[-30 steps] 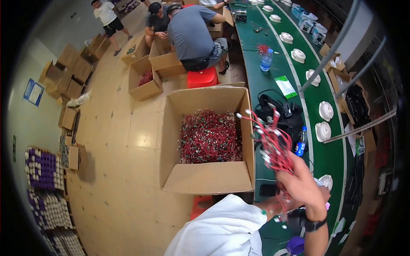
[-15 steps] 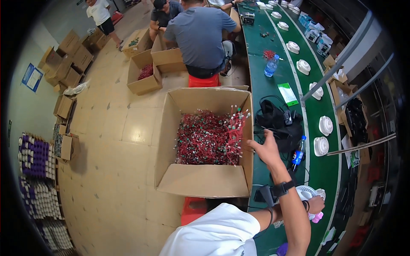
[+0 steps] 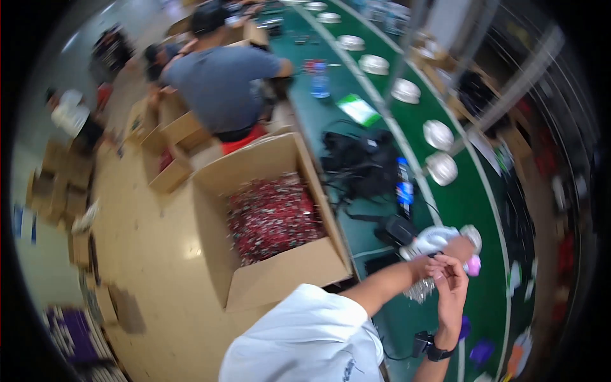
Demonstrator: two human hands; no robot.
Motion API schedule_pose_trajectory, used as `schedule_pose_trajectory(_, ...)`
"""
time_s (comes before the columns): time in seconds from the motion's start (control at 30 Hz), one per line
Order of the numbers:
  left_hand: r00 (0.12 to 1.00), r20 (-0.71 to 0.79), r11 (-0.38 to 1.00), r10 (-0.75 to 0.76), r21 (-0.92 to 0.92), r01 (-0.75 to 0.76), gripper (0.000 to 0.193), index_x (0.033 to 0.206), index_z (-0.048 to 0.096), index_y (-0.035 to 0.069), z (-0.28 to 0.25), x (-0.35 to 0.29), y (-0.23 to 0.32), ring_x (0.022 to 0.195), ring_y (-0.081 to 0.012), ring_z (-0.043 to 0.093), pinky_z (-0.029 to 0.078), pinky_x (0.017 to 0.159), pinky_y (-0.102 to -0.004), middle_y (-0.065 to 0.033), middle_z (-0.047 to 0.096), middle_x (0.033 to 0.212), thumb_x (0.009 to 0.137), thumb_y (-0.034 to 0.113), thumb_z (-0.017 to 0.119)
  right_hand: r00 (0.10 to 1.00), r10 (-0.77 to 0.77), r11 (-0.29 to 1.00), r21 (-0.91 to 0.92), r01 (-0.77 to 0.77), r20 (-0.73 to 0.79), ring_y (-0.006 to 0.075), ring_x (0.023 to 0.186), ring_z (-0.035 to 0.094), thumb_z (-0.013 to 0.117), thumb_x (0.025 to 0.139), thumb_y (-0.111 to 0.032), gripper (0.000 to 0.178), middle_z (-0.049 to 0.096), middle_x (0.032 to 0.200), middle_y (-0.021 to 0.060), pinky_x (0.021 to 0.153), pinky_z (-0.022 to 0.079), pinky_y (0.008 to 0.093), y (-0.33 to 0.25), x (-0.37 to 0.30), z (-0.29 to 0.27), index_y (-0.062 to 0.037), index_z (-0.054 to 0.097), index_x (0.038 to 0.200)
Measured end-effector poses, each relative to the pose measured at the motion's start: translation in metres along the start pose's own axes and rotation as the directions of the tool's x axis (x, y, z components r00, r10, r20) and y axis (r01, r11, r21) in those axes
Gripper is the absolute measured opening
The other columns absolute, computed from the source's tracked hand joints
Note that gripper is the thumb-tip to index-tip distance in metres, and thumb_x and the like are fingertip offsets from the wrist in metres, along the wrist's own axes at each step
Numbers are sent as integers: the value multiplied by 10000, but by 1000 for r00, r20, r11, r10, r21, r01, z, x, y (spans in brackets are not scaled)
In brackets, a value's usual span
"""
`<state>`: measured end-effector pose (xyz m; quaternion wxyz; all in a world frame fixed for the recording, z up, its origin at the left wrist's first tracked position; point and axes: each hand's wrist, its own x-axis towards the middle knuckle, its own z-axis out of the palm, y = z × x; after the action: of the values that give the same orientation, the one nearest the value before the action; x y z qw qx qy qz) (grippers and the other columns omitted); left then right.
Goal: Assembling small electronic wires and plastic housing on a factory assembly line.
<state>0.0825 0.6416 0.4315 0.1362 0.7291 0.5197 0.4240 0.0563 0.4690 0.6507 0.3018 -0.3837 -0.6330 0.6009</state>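
Observation:
My left arm, in a white sleeve, stretches across to the right over the green worktable (image 3: 407, 331). Its hand (image 3: 459, 247) is beside a small white fan (image 3: 429, 242) and a pink object (image 3: 473, 265); motion blur and the angle hide its fingers. My right hand (image 3: 449, 280) is up by my left wrist, its fingers loosely bent and apart, with nothing visible in them. On that right wrist is a black strap with a small black device (image 3: 422, 344). A clear, shiny item (image 3: 420, 291) lies under my left forearm. To the left stands an open cardboard carton (image 3: 286, 274) holding many red-wired parts (image 3: 273, 219).
A black bag (image 3: 359, 159), a blue-labelled bottle (image 3: 404, 188) and a clear bottle (image 3: 319, 81) stand on the table. White round housings (image 3: 439, 135) line the green belt at right. A co-worker in grey (image 3: 216, 89) sits beyond the carton. Purple pieces (image 3: 482, 350) lie near the lower right.
The view has swung, so the carton sits farther left and tilted. My right hand has left the carton's right side and come back to my left wrist.

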Motion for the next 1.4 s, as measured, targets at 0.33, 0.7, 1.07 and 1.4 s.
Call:
schedule_pose_trajectory(0.33, 979, 190, 996, 78, 21, -84, 188, 858, 638, 42, -62, 9, -3, 871, -392, 644, 532, 758, -518, -189, 674, 900, 916, 209, 573, 600, 448, 872, 471, -131, -663, 124, 834, 661, 586, 1015, -144, 179, 692, 918, 53, 752, 528, 256, 151, -173, -84, -34, 681, 1120)
schedule_pose_trajectory(0.7, 956, 290, 989, 33, 130, -74, 226, 964, 671, 64, -73, 14, 4, 939, -396, 653, 513, 797, -512, -168, 699, 961, 979, 242, 533, 387, 608, 776, 621, -107, -693, 133, 751, 649, 629, 1013, -253, 200, 645, 825, 14, 695, 539, 279, 286, -204, -97, -60, 678, 998)
schedule_pose_trajectory(1.07, 945, 326, 990, 16, 128, -61, 216, 946, 658, 32, -84, 18, 11, 884, -413, 637, 500, 757, -508, -183, 677, 943, 977, 193, 516, -106, -315, 724, -167, -669, -943, 443, 1156, 561, 654, 800, -24, 358, 538, 1318, 287, 913, 520, 482, 402, -244, -217, 29, 628, 1152)
schedule_pose_trajectory(1.4, 953, 294, 990, -71, 140, 31, 158, 943, 672, 38, -88, 11, 16, 881, -394, 639, 502, 769, -480, -169, 689, 930, 934, 147, 558, -64, -2, 590, 51, -806, -998, 422, 845, 659, 655, 957, -180, 224, 673, 946, 229, 726, 524, 479, 391, -272, -242, 30, 680, 1032)
